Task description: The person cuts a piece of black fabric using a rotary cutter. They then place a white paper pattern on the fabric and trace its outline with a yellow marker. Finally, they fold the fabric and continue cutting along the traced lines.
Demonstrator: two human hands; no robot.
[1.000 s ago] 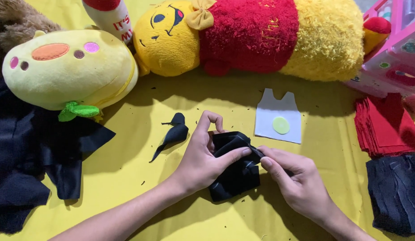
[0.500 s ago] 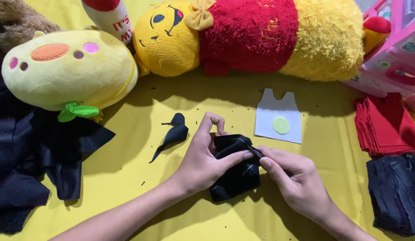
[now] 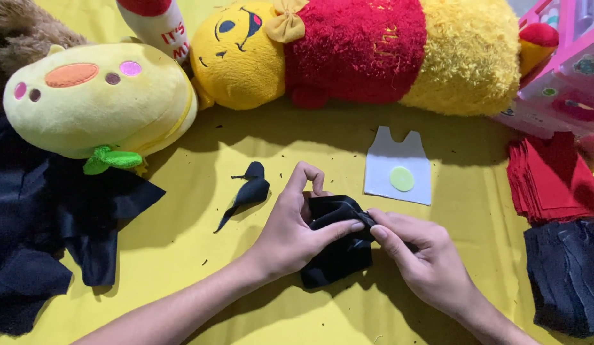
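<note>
i see the black felt piece between both hands — left hand and right hand closed, pinching its top edge together.

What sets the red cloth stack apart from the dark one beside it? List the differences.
The red cloth stack is bright red; the dark cloth stack is near black. The red one lies farther from the person, the dark one nearer, toward the lower edge. Both are piles of flat cut sheets on the yellow table cover, to the right of the right hand.
</note>
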